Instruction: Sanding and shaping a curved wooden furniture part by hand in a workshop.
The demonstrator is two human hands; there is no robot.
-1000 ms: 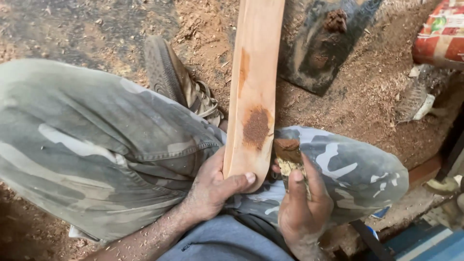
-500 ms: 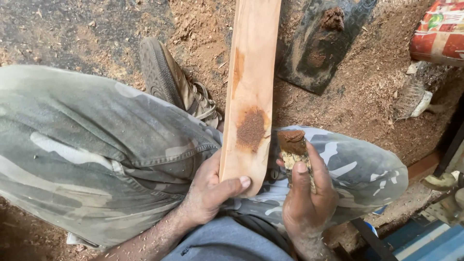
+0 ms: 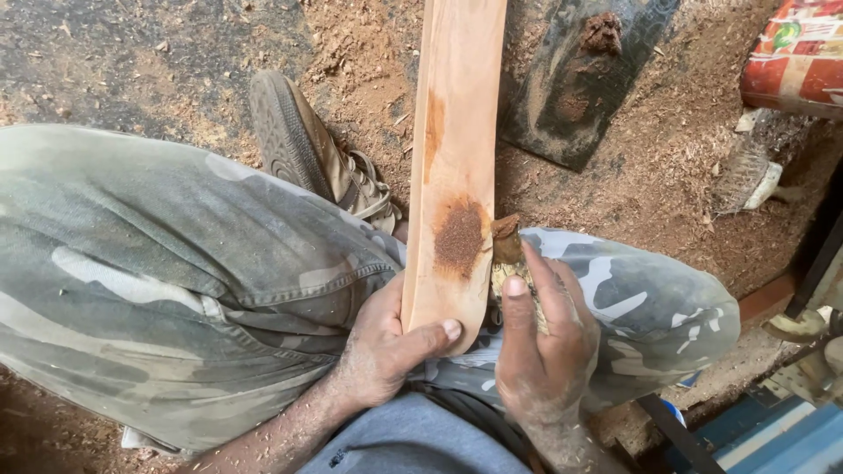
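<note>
A long pale wooden plank [image 3: 457,114] rests on my lap and runs away from me over the ground. A dark brown patch of paste [image 3: 459,237] sits on its near part, with an orange streak above it. My left hand [image 3: 386,347] grips the plank's rounded near end, thumb across its face. My right hand [image 3: 540,342] is closed on a small stained block [image 3: 507,250] whose brown tip touches the plank's right edge beside the patch.
My legs in camouflage trousers [image 3: 176,263] and a shoe [image 3: 299,145] fill the left. Sawdust covers the ground. A dark flat slab [image 3: 580,79] with a brown lump lies at the top, a brush [image 3: 746,175] and a red-and-white sack [image 3: 795,57] at the right.
My right hand has moved the stained block left and up, from beside my knee to the plank's right edge by the brown patch. My left hand has kept its grip.
</note>
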